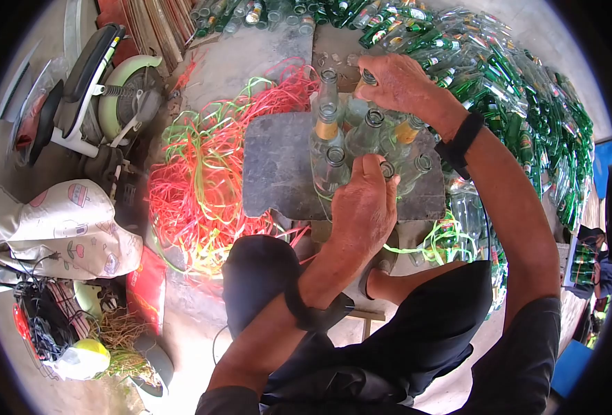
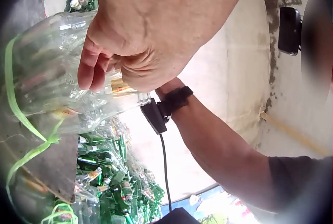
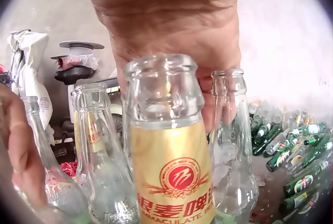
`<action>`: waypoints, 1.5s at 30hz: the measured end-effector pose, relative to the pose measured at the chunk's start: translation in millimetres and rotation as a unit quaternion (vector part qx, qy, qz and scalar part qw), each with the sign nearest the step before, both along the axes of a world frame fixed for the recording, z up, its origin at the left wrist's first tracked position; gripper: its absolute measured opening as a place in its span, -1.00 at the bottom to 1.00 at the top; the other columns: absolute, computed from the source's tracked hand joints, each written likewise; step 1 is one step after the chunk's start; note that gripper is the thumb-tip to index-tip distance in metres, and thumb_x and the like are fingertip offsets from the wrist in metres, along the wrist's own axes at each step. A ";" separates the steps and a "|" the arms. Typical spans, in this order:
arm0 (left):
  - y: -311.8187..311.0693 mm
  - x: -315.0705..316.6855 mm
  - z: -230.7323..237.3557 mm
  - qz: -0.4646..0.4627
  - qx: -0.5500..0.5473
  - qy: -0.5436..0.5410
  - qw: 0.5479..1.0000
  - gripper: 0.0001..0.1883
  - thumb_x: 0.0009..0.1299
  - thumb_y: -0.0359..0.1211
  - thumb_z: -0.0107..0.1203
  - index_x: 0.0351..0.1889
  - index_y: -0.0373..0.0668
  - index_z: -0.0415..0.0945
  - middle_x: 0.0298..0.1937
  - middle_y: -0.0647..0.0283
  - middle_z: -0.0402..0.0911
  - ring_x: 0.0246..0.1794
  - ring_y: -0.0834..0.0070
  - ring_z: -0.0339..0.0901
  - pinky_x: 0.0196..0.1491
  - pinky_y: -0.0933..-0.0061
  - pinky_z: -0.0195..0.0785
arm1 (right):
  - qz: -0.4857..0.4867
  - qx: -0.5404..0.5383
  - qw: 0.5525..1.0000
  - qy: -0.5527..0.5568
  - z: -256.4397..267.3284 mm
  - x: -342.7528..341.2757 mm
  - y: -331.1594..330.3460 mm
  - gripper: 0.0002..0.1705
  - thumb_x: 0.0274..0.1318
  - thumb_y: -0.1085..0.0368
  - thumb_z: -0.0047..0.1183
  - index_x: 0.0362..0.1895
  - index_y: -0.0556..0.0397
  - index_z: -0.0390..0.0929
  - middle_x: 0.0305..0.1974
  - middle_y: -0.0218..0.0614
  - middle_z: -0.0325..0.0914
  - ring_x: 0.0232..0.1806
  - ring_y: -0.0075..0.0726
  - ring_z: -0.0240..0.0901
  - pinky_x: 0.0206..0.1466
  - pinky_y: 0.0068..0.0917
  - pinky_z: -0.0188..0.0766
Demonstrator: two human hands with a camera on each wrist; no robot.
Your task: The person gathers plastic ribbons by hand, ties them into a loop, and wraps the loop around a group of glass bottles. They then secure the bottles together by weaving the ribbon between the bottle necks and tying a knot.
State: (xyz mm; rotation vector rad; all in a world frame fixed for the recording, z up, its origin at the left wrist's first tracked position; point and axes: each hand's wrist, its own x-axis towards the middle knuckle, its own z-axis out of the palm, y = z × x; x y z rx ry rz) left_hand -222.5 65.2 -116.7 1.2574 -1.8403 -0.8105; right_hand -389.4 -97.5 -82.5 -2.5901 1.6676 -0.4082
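Clear glass bottles (image 1: 333, 166) stand upright in a tight cluster on a dark, worn board (image 1: 275, 166). Around their lower sides, in the left wrist view, runs a green plastic strap (image 2: 11, 78), knotted at one side. My left hand (image 1: 364, 207) holds a bottle neck on the near side of the cluster, fingers and thumb about it. On the far side, my right hand (image 1: 406, 83) grips another bottle by its neck. A gold-labelled bottle (image 3: 171, 167) stands close before the right wrist camera, with my right hand (image 3: 171, 31) behind its mouth.
Red and green plastic strapping (image 1: 202, 180) lies tangled left of the board. Green bottles (image 1: 485, 76) are heaped at the back and right. A scooter (image 1: 105, 104) stands at far left, above a printed cloth bag (image 1: 71, 228). My knees flank the near side.
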 end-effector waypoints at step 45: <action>5.8 17.1 3.0 -0.042 0.025 0.018 0.999 -0.77 0.45 -0.39 0.16 -0.03 -0.17 0.36 -0.23 -0.04 0.57 -0.29 -0.14 0.58 -0.26 0.02 0.42 | -0.069 0.014 0.998 -0.004 8.5 -3.3 3.7 -0.51 0.05 0.00 0.25 -0.09 0.09 0.52 -0.27 0.10 0.64 -0.12 0.28 0.61 -0.07 0.13 0.50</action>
